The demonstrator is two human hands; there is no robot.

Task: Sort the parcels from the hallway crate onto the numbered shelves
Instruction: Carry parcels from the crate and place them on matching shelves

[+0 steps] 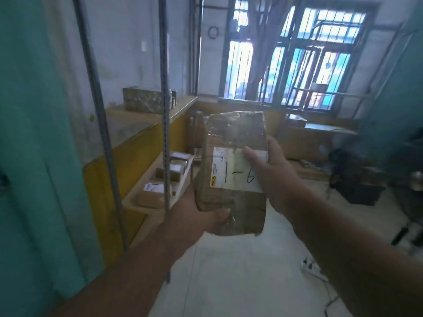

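A worker's left hand (201, 211) cups the lower corner of a taped parcel (231, 175) marked "1-6" while the right hand (272, 172) grasps its side, held mid-air beside the shelves (158, 179); slick tape could let it slip, or the scrawled no. be misread.

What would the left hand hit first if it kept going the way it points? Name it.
Probably nothing close. The left hand, gripping the parcel with the right hand, points up toward the far wall; the window seems first, though depth is unclear.
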